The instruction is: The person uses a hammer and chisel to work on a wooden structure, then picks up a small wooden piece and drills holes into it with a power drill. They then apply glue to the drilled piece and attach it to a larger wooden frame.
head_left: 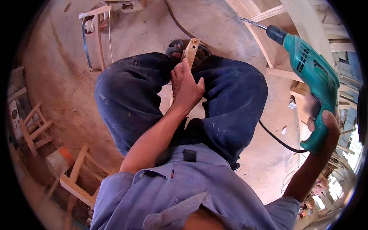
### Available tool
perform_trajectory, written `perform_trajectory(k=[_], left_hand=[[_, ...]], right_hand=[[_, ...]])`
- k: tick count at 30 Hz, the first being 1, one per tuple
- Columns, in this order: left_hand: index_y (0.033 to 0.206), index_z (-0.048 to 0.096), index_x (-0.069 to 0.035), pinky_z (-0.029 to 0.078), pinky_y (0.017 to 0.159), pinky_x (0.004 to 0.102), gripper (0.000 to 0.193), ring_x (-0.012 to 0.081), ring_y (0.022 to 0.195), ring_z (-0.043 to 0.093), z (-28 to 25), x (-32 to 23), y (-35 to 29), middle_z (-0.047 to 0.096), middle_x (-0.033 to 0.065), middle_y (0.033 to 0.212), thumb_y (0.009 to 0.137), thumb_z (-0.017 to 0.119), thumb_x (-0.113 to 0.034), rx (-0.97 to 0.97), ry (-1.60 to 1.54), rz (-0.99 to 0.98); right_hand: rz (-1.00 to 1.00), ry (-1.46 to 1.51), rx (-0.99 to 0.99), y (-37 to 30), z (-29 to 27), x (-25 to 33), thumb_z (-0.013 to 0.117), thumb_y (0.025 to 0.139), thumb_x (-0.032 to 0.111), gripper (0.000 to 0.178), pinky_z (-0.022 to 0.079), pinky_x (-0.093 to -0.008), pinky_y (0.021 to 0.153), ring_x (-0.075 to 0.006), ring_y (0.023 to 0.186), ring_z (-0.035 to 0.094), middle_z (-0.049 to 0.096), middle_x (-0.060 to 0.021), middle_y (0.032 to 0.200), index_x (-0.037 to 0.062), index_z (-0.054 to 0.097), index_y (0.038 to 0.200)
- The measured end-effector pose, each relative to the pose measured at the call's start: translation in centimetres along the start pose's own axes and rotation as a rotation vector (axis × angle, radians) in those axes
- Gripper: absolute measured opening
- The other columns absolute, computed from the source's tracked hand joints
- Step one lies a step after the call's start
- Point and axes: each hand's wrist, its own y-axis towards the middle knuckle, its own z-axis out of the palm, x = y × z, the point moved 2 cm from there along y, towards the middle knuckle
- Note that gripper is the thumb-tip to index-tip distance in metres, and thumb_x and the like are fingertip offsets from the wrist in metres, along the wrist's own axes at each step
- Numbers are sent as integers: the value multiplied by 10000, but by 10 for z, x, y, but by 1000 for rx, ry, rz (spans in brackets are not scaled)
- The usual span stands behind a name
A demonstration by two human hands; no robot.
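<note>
My right hand (327, 124) is wrapped round the handle of a teal corded power drill (312, 65), raised at the right. Its long drill bit (251, 23) points up and to the left, away from any wood I hold. Between my knees, my left hand (186, 84) grips a pale wooden piece (190, 54), its index finger lying along the wood and its thumb out to the side. A round dark hole shows near the wood's far end. The palm and my legs hide much of its length.
The drill's black cable (281, 141) runs behind my right knee, and a dark cord (174, 19) crosses the floor ahead. Wooden frames (276, 71) stand at the right. At the left are another wooden frame (78, 184), a small stool (38, 128) and a bucket (59, 161).
</note>
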Motion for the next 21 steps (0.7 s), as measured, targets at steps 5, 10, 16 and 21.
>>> perform_trajectory(k=[5, 10, 16, 21], left_hand=[[1469, 301, 63, 485, 928, 472, 712, 437, 1068, 576, 8, 25, 5, 547, 284, 1223, 861, 647, -71, 6, 72, 25], [1470, 302, 65, 519, 840, 498, 678, 446, 984, 617, 9, 22, 12, 606, 285, 1145, 881, 613, -56, 35, 62, -39], [1457, 369, 51, 514, 898, 505, 640, 487, 1053, 627, 9, 20, 11, 612, 333, 1198, 889, 629, -89, 37, 57, -122], [1440, 387, 63, 526, 864, 505, 627, 484, 1003, 643, 10, 20, 14, 630, 331, 1144, 886, 646, -77, 27, 73, -104]], right_hand=[[93, 543, 161, 56, -35, -125, 603, 930, 227, 650, 516, -221, 610, -234, 1009, 652, 610, -246, 1297, -129, 386, 1428], [186, 935, 97, 108, -14, -257, 639, 906, 158, 676, 546, -249, 672, -301, 1101, 653, 562, -276, 1347, -131, 346, 1442], [366, 1568, 231, 146, 61, -363, 558, 919, 75, 561, 561, -331, 749, -270, 1049, 668, 634, -221, 1284, -117, 405, 1423], [488, 1477, 12, 155, 90, -408, 562, 918, 72, 552, 560, -327, 754, -264, 1038, 670, 642, -215, 1268, -118, 416, 1416]])
